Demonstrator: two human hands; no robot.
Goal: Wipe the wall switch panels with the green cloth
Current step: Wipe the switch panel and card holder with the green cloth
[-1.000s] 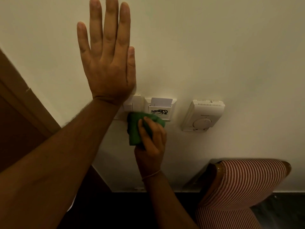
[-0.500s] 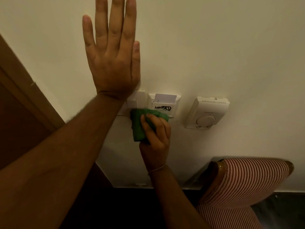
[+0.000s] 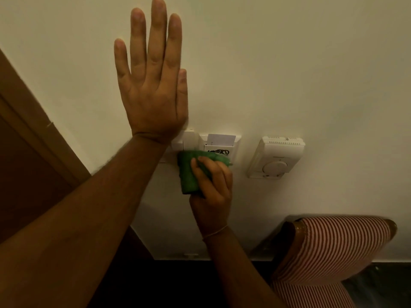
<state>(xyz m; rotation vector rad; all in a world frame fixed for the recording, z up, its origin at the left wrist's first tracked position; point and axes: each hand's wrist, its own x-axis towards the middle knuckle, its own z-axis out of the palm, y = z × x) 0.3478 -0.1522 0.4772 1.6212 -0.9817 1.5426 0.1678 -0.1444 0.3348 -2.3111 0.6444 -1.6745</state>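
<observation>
My left hand point(image 3: 153, 85) lies flat and open against the pale wall, just above and left of the white switch panel point(image 3: 188, 141). My right hand point(image 3: 211, 187) grips the folded green cloth point(image 3: 189, 172) and presses it on the lower edge of the switch panel and of the key-card holder point(image 3: 220, 144). A white card stands in the holder's slot. My left wrist hides the switch panel's left part. A white thermostat point(image 3: 277, 156) with a round dial hangs to the right, untouched.
A brown wooden door frame point(image 3: 37, 134) runs diagonally at the left. A chair with red-and-white striped upholstery point(image 3: 329, 252) stands against the wall at the lower right. The floor below is dark.
The cloth and my right hand have stayed at the panels' lower edge with only small shifts. My left hand has kept flat on the wall; the view has shifted slightly.
</observation>
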